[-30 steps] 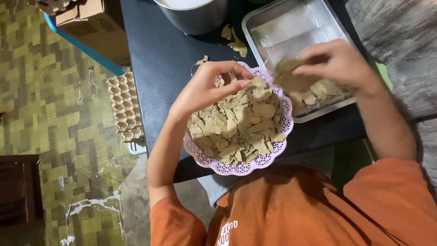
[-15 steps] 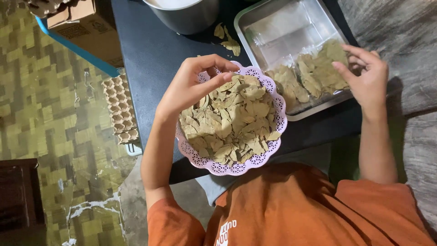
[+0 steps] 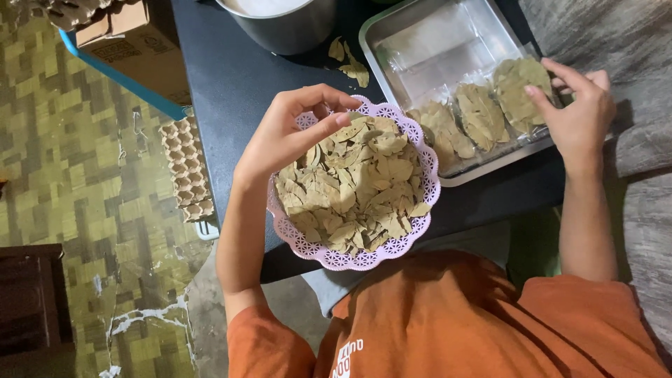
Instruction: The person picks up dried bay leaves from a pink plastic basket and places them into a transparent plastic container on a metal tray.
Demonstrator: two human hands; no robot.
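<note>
A pink lacy plastic basket full of dried bay leaves sits at the near edge of a dark table. My left hand hovers over the basket's left rim, fingers curled and apart, with no leaf visibly in it. A steel tray lies to the right and holds three neat stacks of leaves. My right hand grips the right edge of the rightmost stack, which lies in the tray, index finger on top.
A metal pot stands at the table's back, with a few loose leaves beside it. On the tiled floor to the left are an egg carton and a cardboard box. My orange shirt fills the bottom.
My right hand carried a stack of leaves from above the basket into the tray and set it down at the right end. My left hand stayed over the basket.
</note>
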